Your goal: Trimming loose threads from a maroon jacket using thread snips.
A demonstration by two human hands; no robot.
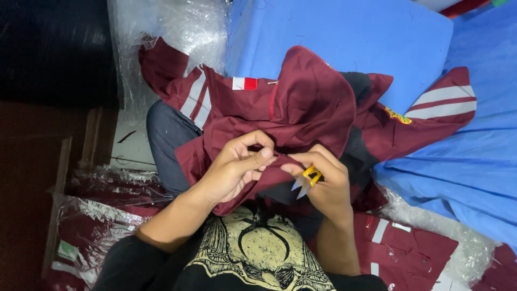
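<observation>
A person's left hand (234,170) pinches a fold of a maroon jacket (301,108) between thumb and curled fingers, while the right hand (323,183) grips both the same fold and a small yellow-handled thread snip (307,180). The snip's short metal blades point down toward the person's chest, its long axis running slightly aslant from the right palm. The jacket, a smooth woven cloth with pale stripes on the sleeves and a zip along one curved edge, spreads away from the hands across the lap, its length running out to the right over blue fabric (344,37). Crinkled clear plastic wrapping (177,27) lies beyond the left hand. More folded maroon garments in glossy plastic bags (102,215) sit beside both forearms.
</observation>
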